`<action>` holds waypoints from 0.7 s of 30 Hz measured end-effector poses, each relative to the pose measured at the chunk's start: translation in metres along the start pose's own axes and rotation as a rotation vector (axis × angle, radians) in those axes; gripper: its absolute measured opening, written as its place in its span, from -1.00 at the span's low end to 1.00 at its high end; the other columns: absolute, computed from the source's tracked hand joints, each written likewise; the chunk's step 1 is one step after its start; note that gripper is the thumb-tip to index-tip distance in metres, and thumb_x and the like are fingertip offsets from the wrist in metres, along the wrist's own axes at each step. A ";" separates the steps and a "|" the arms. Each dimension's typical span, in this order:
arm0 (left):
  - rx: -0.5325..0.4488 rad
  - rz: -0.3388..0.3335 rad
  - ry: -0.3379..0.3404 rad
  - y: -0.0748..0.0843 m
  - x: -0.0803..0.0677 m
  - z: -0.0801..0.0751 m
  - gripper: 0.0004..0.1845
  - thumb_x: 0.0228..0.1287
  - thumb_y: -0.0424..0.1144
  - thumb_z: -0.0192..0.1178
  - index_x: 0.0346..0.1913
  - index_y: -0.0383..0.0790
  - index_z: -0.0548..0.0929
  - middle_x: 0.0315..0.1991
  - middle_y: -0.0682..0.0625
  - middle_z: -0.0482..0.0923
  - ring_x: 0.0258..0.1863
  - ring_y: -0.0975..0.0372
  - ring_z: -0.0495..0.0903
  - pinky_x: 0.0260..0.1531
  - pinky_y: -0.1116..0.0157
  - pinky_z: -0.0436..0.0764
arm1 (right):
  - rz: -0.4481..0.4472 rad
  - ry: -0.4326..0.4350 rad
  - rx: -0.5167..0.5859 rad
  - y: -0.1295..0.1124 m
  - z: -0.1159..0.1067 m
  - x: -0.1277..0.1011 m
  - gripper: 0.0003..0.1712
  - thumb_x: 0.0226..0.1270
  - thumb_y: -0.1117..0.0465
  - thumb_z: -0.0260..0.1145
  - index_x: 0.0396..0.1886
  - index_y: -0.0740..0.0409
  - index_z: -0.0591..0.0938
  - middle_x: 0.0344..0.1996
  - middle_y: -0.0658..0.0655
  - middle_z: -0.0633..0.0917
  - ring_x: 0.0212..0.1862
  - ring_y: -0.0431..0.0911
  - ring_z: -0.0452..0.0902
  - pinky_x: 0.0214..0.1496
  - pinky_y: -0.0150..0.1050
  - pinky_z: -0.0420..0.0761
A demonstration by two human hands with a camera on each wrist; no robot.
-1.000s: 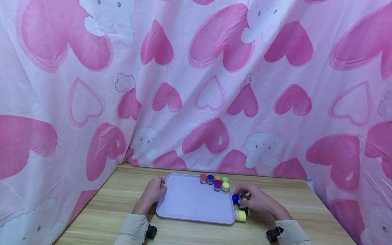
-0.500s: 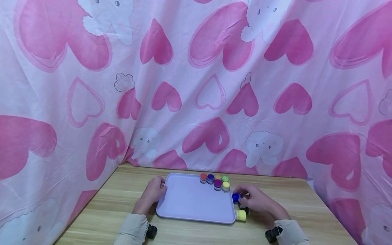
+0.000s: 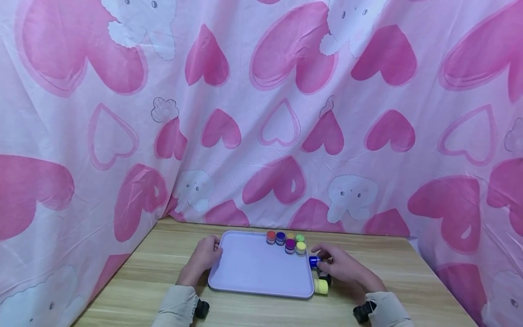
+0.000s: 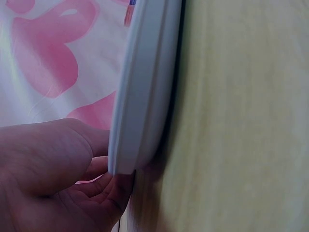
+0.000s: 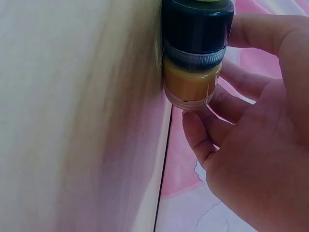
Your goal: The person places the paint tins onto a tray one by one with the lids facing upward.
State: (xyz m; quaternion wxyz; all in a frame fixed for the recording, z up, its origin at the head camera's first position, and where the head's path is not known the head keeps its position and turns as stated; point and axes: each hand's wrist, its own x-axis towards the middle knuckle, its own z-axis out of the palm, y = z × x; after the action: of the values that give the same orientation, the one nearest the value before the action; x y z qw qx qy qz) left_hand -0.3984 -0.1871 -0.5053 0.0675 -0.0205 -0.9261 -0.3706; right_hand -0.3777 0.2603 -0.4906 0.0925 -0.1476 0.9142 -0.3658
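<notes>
In the head view my left hand (image 3: 206, 253) holds the left rim of a pale lilac tray (image 3: 253, 272). The left wrist view shows the thumb over the rim (image 4: 140, 96) and the fingers below. My right hand (image 3: 341, 263) is beside the tray's right edge, fingers spread around a small blue paint pot (image 3: 314, 261); the thumb seems to touch it and the index finger is lifted off. Close to this hand are a black paint pot (image 5: 198, 29) and an ochre paint pot (image 5: 190, 87). A yellow paint pot (image 3: 321, 286) lies on its side by the tray.
At the tray's back right corner stand several paint pots, among them a red one (image 3: 271, 237), a purple one (image 3: 289, 246) and a pale yellow one (image 3: 300, 248). A pink heart-patterned curtain (image 3: 273, 181) hangs behind and beside the wooden table (image 3: 384, 263).
The right index finger has lifted away from the blue paint pot, which sits slightly further left. The left hand and the tray have stayed put.
</notes>
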 end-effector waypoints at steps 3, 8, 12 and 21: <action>-0.004 -0.009 -0.002 0.000 0.000 -0.001 -0.81 0.43 -0.43 0.29 0.01 -0.47 0.69 -0.25 -0.11 0.66 -0.24 0.15 0.62 -0.14 0.16 0.74 | 0.005 0.021 0.019 -0.001 0.000 0.001 -0.60 0.55 0.17 0.40 0.31 -0.02 0.62 0.07 0.03 0.73 0.12 -0.04 0.63 0.23 0.05 0.73; -0.004 -0.005 -0.007 0.000 0.000 -0.001 -0.81 0.44 -0.43 0.29 0.01 -0.48 0.68 -0.25 -0.12 0.65 -0.24 0.15 0.61 -0.15 0.15 0.74 | -0.005 0.052 0.029 -0.002 -0.001 0.002 -0.59 0.54 0.09 0.43 0.29 0.01 0.62 0.05 0.03 0.73 0.12 -0.04 0.64 0.22 0.05 0.73; -0.002 -0.006 -0.008 0.000 0.001 -0.001 -0.81 0.44 -0.43 0.29 0.01 -0.47 0.68 -0.25 -0.11 0.66 -0.24 0.16 0.61 -0.15 0.15 0.74 | -0.024 0.070 0.021 -0.002 -0.001 0.002 -0.62 0.55 0.03 0.43 0.25 -0.03 0.65 0.03 0.02 0.75 0.12 -0.05 0.66 0.20 0.07 0.73; -0.008 -0.007 -0.012 -0.001 0.001 0.000 -0.81 0.44 -0.42 0.30 0.02 -0.46 0.67 -0.25 -0.11 0.64 -0.24 0.16 0.61 -0.16 0.16 0.73 | -0.105 0.051 -0.002 -0.007 -0.002 0.000 -0.65 0.56 -0.03 0.42 0.22 -0.06 0.74 0.05 -0.08 0.78 0.10 -0.03 0.66 0.15 0.02 0.74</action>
State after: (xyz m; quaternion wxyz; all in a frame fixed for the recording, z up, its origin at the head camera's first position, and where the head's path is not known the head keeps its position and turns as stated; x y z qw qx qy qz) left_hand -0.3995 -0.1884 -0.5057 0.0603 -0.0195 -0.9252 -0.3742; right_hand -0.3767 0.2566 -0.4840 0.0496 -0.1863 0.9075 -0.3731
